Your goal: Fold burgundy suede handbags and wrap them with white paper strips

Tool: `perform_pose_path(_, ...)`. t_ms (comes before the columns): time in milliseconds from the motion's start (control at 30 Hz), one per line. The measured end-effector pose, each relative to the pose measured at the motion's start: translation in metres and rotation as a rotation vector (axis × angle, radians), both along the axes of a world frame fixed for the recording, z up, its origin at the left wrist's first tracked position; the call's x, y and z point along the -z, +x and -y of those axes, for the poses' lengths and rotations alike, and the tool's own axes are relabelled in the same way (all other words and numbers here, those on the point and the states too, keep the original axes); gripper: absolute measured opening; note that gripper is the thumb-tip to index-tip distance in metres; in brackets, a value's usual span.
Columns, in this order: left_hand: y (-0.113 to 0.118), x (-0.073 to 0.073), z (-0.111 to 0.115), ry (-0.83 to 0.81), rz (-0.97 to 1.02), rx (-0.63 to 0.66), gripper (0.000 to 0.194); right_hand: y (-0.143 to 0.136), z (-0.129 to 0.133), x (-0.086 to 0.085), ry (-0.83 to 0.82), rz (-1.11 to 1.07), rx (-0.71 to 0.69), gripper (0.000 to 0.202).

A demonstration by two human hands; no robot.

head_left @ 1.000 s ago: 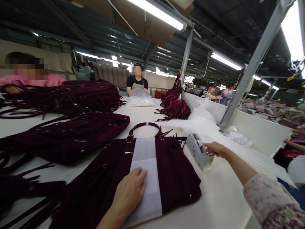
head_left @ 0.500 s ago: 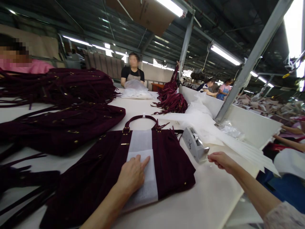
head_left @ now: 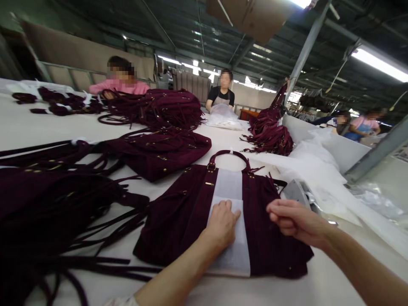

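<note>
A dark burgundy handbag [head_left: 185, 216] lies flat before me, its handle [head_left: 231, 154] arching toward the far side. Around its middle runs a band of white wrapping paper [head_left: 229, 185], with one layer overlapping another. My left hand [head_left: 222, 223] rests on that overlap, thumb apart from the fingers, pressing the paper down. My right hand [head_left: 295, 219] is raised over the bag's right side, thumb and fingertips pinched together; whatever is between them is too small to make out. Behind it, partly hidden, stands a grey tape dispenser [head_left: 295, 191].
More burgundy bags [head_left: 159, 151] lie to the left, with loose straps and tassels. White sheets [head_left: 318, 170] are piled at right, near a slanted metal post [head_left: 376, 148]. A burgundy strap bundle [head_left: 270, 134] hangs beyond. Co-workers sit across the table [head_left: 79, 127].
My right hand has moved left from the dispenser's front end to above the bag, still pinched. My left hand stays on the paper, its fingers drawn in slightly. The view has turned left.
</note>
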State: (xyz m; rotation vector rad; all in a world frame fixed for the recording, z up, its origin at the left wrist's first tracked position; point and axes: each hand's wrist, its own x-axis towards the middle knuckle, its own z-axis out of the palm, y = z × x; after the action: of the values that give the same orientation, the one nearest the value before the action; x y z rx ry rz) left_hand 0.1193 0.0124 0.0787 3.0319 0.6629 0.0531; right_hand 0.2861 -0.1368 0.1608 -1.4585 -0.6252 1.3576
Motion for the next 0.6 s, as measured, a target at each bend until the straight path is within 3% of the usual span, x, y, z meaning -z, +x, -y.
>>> perform_pose_path(133, -0.006, 0.005, 0.0, -0.031, 0.062, 0.022, 0.041, -0.014, -0.086, 0.054, -0.064, 0.128, 0.083, 0.024)
perform_pose_path(267, -0.01, 0.009, 0.0, -0.008, 0.086, 0.038, 0.036, -0.001, -0.113, 0.098, -0.083, 0.302, 0.17, 0.019)
perform_pose_path(333, -0.01, 0.01, -0.002, 0.013, 0.098, 0.044, 0.038, 0.004, -0.114, 0.106, -0.075, 0.356, 0.179, 0.019)
perform_pose_path(467, -0.006, 0.007, -0.006, -0.001, 0.103, 0.061, 0.059, 0.004, -0.113, 0.11, -0.049, 0.424, 0.173, 0.024)
perform_pose_path(600, -0.001, 0.001, -0.005, -0.003, 0.061, 0.063, 0.052, 0.002, -0.115, 0.112, -0.012, 0.483, 0.17, 0.027)
